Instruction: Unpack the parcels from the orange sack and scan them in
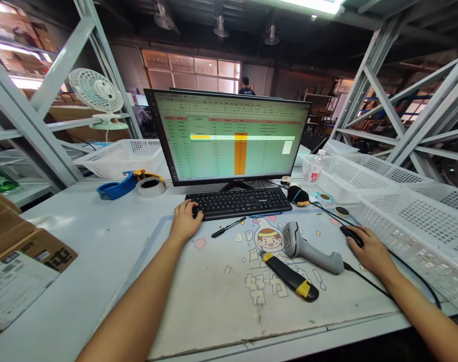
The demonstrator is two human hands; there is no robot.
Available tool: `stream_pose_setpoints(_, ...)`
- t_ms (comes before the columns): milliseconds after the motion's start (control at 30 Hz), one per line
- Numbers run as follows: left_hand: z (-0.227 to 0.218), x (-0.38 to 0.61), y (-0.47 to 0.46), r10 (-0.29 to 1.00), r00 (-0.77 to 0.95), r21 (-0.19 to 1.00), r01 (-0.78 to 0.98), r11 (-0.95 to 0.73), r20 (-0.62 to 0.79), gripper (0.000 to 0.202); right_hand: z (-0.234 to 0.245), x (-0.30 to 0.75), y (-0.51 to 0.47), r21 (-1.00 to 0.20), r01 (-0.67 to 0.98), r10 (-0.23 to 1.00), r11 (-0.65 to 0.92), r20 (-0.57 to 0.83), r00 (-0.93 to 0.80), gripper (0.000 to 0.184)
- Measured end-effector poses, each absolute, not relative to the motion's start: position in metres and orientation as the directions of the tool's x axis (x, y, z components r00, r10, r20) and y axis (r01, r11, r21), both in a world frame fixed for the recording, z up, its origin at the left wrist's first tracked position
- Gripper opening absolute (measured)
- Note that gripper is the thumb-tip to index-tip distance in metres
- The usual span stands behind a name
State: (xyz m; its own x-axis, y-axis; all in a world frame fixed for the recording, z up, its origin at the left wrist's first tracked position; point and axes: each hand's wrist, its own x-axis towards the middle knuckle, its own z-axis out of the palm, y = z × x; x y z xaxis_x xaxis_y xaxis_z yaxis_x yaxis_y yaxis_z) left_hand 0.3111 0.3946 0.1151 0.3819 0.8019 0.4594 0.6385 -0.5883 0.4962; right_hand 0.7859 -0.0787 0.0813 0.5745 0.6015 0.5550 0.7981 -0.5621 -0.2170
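My left hand (185, 219) rests with its fingers on the left end of a black keyboard (240, 202), holding nothing. My right hand (370, 249) lies over a black computer mouse (351, 235) at the right of the printed desk mat (206, 301). Between the hands lie a black marker pen (229, 227), a grey barcode scanner (313, 251) with a cable, and a black and yellow utility knife (289, 276). Behind the keyboard a monitor (229, 151) shows a spreadsheet with a highlighted row and an orange column.
White plastic baskets (413, 221) line the right side; another basket (123, 157) stands at back left. A blue tape dispenser (117, 187) and tape roll (151, 187) sit left of the monitor. A cardboard box (13, 221) is at the left edge. A bottle (316, 166) stands behind.
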Motion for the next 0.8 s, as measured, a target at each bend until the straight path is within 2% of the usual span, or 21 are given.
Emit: stream_pose_setpoints(800,0.1147,0.3112,0.3950,0.802,0.375,0.505,0.632,-0.588,0.465,0.036,0.0824,0.7844,-0.0781,-0.231,0.807,0.605,-0.544,0.558,0.568,0.055)
